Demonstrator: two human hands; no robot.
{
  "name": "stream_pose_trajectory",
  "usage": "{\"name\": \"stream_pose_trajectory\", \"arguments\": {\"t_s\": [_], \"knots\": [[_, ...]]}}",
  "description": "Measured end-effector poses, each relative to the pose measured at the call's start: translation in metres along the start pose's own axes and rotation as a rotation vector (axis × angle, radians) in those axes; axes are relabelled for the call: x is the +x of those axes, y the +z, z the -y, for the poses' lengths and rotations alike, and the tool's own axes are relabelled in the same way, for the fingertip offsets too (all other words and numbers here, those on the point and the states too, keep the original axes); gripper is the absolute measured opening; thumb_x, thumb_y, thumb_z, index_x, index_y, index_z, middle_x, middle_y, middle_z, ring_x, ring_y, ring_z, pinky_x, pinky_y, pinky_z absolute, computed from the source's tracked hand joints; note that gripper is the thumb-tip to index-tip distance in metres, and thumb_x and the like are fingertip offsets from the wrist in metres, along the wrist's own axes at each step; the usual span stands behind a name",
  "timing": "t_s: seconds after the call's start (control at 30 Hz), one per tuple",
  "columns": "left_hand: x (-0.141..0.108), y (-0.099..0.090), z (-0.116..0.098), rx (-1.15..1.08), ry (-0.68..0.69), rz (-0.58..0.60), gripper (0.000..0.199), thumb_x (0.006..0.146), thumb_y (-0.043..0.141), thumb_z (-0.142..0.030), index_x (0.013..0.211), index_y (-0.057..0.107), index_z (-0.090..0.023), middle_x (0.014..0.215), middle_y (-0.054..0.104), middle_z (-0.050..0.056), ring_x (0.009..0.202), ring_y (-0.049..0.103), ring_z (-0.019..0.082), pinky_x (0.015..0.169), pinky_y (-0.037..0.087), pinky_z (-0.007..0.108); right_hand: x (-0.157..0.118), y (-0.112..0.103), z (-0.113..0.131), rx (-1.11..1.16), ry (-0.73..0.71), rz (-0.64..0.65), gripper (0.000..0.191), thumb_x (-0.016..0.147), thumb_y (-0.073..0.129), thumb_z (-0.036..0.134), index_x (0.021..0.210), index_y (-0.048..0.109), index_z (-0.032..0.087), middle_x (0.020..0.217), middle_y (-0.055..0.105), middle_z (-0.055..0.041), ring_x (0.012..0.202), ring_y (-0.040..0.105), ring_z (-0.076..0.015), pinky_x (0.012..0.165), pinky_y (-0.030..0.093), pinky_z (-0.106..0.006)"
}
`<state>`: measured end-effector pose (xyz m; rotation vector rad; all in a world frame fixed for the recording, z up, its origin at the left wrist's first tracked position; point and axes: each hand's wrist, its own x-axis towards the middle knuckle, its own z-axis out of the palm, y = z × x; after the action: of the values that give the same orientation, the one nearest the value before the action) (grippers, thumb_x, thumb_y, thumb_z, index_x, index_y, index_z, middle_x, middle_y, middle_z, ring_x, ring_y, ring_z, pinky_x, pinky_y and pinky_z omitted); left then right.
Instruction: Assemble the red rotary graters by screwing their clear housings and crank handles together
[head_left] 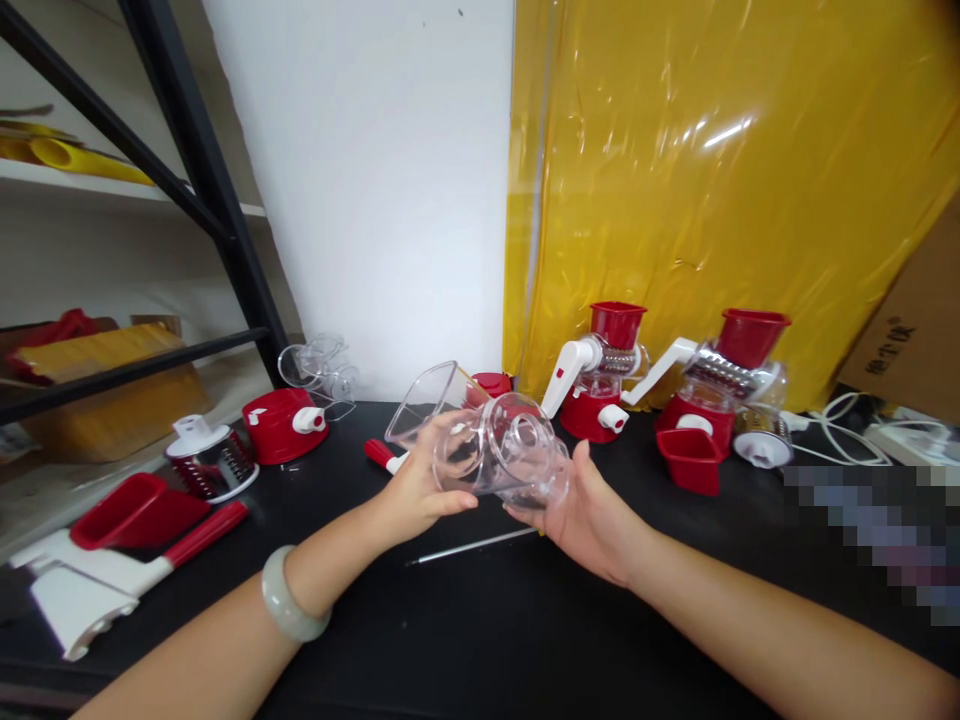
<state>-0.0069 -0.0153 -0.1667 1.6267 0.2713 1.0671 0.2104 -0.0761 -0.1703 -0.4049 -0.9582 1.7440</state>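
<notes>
A clear plastic grater housing (499, 450) is held above the black table, its square hopper tilted up to the left. My left hand (424, 475) wraps round the hopper side, a pale bangle (295, 594) on that wrist. Supporting the round end from the right and below is my right hand (592, 515). Below the housing a screwdriver (476, 547) with a thin metal shaft lies on the table; its handle end is mostly hidden by my right hand. A red base (491, 382) and a red-and-white handle (382, 453) show partly behind the housing.
Two assembled rotary graters (596, 375) (724, 375) stand at the back right, with a red pusher (688, 460) and a grating drum (763, 437). On the left lie a red base (283, 426), another drum (211, 460), a red pusher (139, 512) and a white crank part (90, 590).
</notes>
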Motion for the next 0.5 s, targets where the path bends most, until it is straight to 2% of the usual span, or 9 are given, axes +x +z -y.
{"name": "stream_pose_trajectory", "arguments": {"t_s": [0.13, 0.23, 0.37, 0.5], "knots": [[0.001, -0.002, -0.004, 0.038, -0.021, -0.021, 0.078, 0.066, 0.092, -0.032, 0.133, 0.051, -0.032, 0.158, 0.036, 0.011, 0.152, 0.031, 0.036, 0.114, 0.041, 0.053, -0.002, -0.004, -0.003, 0.011, 0.048, 0.003, 0.058, 0.079, 0.075, 0.07, 0.115, 0.07, 0.025, 0.119, 0.073, -0.0062, 0.107, 0.067, -0.0215, 0.088, 0.055, -0.034], [0.002, -0.001, -0.005, 0.025, -0.003, -0.044, 0.08, 0.059, 0.095, -0.032, 0.13, 0.055, -0.031, 0.158, 0.039, 0.011, 0.149, 0.035, 0.038, 0.111, 0.045, 0.056, -0.003, -0.006, -0.004, -0.014, 0.047, 0.013, 0.058, 0.078, 0.079, 0.066, 0.116, 0.068, 0.025, 0.122, 0.072, -0.0073, 0.108, 0.067, -0.0225, 0.086, 0.054, -0.033], [0.004, -0.001, -0.005, 0.016, 0.028, -0.106, 0.081, 0.05, 0.098, -0.02, 0.122, 0.061, -0.026, 0.151, 0.05, 0.013, 0.145, 0.043, 0.037, 0.118, 0.036, 0.057, -0.003, -0.005, -0.004, -0.073, 0.015, 0.017, 0.055, 0.079, 0.077, 0.066, 0.114, 0.068, 0.024, 0.121, 0.072, -0.0082, 0.109, 0.067, -0.0244, 0.087, 0.054, -0.035], [0.005, 0.004, -0.017, -0.126, -0.153, -0.216, 0.083, 0.033, 0.095, 0.0, 0.108, 0.066, -0.021, 0.147, 0.056, 0.013, 0.143, 0.046, 0.037, 0.118, 0.038, 0.052, -0.001, -0.004, -0.003, -0.101, -0.031, 0.026, 0.054, 0.078, 0.078, 0.064, 0.112, 0.069, 0.023, 0.124, 0.071, -0.009, 0.117, 0.064, -0.0281, 0.099, 0.052, -0.043]]}}
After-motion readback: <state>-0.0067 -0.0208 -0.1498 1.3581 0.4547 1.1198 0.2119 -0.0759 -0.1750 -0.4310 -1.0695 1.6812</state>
